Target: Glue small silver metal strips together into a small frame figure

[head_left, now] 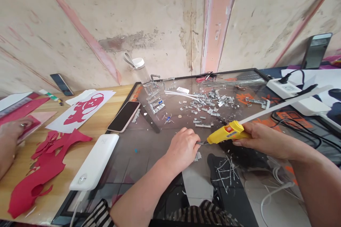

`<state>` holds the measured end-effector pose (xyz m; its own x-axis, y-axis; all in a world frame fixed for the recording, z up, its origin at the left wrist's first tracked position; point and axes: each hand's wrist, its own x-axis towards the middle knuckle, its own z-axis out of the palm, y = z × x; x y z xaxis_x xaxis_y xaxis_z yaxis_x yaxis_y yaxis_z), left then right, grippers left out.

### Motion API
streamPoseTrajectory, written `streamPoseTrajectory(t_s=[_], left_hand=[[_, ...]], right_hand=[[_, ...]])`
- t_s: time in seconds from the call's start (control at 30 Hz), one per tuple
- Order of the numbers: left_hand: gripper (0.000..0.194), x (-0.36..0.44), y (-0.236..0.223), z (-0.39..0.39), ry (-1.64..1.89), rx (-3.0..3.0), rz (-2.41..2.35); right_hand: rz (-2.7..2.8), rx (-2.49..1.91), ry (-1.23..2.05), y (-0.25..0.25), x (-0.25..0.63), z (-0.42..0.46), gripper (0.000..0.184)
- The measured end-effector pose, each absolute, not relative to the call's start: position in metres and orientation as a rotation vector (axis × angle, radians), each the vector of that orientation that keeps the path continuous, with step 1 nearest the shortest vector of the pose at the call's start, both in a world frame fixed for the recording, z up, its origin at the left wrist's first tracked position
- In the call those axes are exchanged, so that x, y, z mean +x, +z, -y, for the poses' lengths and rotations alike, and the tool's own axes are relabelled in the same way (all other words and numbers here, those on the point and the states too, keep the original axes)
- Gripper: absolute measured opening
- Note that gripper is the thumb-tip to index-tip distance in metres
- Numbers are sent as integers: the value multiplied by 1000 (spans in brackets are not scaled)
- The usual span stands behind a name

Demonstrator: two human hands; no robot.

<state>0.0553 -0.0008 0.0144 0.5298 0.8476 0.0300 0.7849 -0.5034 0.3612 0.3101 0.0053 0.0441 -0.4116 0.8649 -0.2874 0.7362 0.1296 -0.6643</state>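
Note:
My right hand (262, 138) is wrapped round a yellow hot glue gun (227, 132), its nozzle pointing left. A long white glue stick (282, 104) sticks out of the gun's back end. My left hand (183, 149) is closed in a pinch on a small grey metal piece (201, 143), right at the nozzle tip. Fingers hide most of that piece, and I cannot tell whether the nozzle touches it. Just past my hands lie many small silvery metal pieces (213, 101) in a loose heap. Below the gun, thin twisted wire bits (226, 173) are scattered.
A black phone (124, 116) and a white power bank (94, 161) lie to the left. A lidded bottle (141, 71) stands at the back. At right are a white power strip (298, 95) and black cables (301, 133). Another person's hand (13, 131) works with red paper (39, 177) at far left.

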Motion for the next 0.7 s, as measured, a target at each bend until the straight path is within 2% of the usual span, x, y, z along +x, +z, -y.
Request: streamPoseTrajectory(t_s=[0.33,0.7], left_hand=[[14,55,13,1,299,2474,-1356],[11,55,13,1,294,2491,-1350]], right_hand=[[2199,-1621,1103,45,306,-5,20],[2252,-1624,1085,43,306,-6,25]])
